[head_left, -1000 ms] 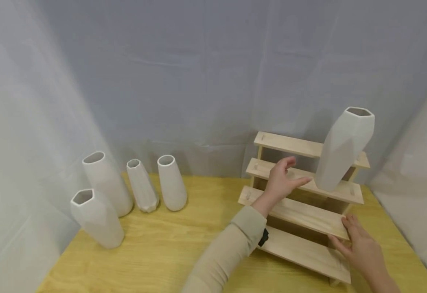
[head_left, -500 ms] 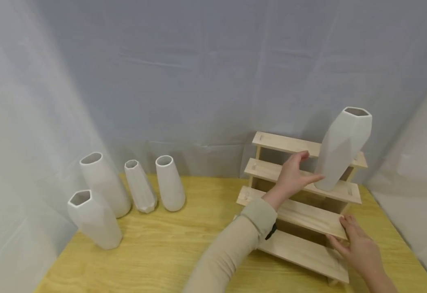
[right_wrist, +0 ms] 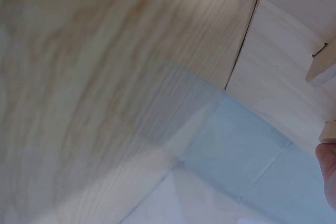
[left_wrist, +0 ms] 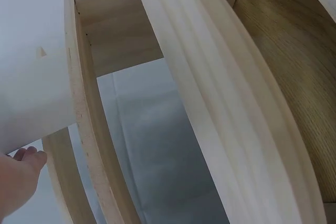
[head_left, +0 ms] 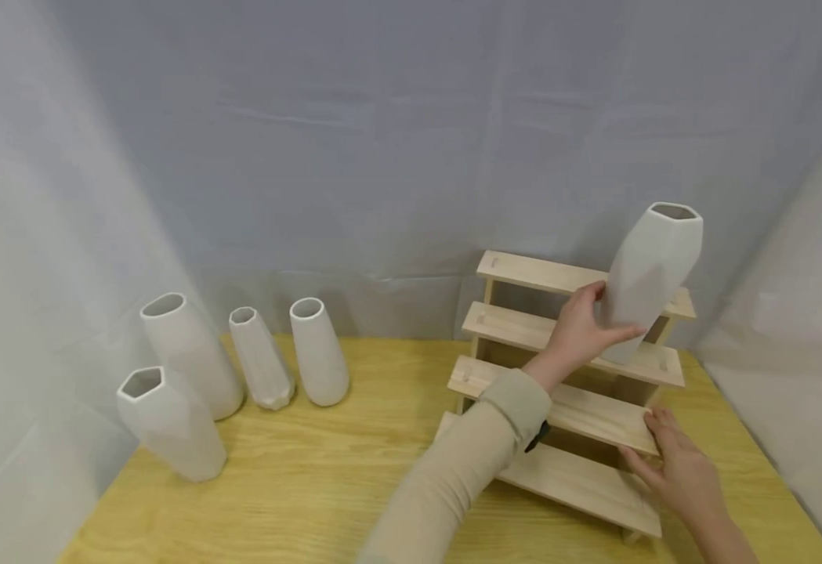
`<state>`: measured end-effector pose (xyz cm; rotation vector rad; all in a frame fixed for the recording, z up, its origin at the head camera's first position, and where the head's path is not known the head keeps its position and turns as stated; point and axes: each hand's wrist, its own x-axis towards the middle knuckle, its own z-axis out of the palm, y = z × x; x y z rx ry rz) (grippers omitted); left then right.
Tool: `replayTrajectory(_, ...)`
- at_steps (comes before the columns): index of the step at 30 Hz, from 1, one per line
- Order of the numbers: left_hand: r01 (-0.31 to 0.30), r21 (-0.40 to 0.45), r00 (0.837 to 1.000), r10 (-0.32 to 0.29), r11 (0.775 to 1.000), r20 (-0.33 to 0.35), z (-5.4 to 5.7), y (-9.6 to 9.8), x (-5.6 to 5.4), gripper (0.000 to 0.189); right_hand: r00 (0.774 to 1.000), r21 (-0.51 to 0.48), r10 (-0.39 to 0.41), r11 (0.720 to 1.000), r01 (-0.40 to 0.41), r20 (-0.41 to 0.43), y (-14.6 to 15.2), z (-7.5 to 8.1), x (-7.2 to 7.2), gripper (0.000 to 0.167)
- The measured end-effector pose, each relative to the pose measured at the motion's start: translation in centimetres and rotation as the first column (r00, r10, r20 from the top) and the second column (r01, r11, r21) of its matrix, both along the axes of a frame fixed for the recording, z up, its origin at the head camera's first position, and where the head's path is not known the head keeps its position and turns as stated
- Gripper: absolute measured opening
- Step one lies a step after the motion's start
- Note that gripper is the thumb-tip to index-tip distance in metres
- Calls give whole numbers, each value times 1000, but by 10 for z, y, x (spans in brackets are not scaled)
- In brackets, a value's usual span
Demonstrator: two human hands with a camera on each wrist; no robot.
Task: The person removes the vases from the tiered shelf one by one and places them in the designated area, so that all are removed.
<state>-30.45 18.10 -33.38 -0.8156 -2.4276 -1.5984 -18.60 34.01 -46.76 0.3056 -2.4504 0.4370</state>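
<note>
A tall faceted white vase [head_left: 653, 258] stands on the second tier from the top of a pale wooden stepped stand [head_left: 583, 474], near its right end. My left hand [head_left: 580, 329] grips the vase low on its left side, its thumb across the front and its fingertips at the left edge. In the left wrist view the fingers of the left hand [left_wrist: 23, 177] lie against the white vase [left_wrist: 37, 98]. My right hand [head_left: 686, 474] pinches the right end of the stand's third tier, thumb below the board's front edge. The right wrist view shows only a bit of that hand [right_wrist: 328, 166].
On the left of the yellow wooden table [head_left: 298, 501] stand a faceted white vase [head_left: 178, 431], a wide smooth vase [head_left: 195, 360], a slim ribbed vase [head_left: 262, 360] and a rounded vase [head_left: 320, 356]. Grey-white sheeting [head_left: 354, 196] hangs behind and at both sides.
My left hand has moved right, from beside the vase to a grip on its lower body. The right hand keeps its hold on the stand. The head view has shifted slightly.
</note>
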Motion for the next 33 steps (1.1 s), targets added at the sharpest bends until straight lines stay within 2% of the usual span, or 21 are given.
replayTrajectory(7, 24, 52, 1000, -24, 998, -6, -2, 6, -6, 66, 1000, 0, 0, 1000, 0, -18, -2, -2, -1, 64)
replayTrajectory(14, 33, 71, 998, -38, 997, 58, -1, 10, -9, 66, 999, 0, -3, 1000, 3, -39, -1, -4, -3, 64)
replayTrajectory(19, 25, 96, 997, -32, 995, 74, -1, 13, -11, 63, 999, 8, 3, 1000, -3, -43, 0, 0, -2, 64)
replayTrajectory(26, -35, 125, 996, 24, 992, 84, -2, 13, -11, 63, 1000, 33, -5, 999, 4, 12, -1, 2, -2, 66)
replayTrajectory(33, -101, 166, 993, 89, 981, 78, -4, 13, -4, 64, 1000, 19, 0, 1000, 0, -9, 1, 2, -1, 66)
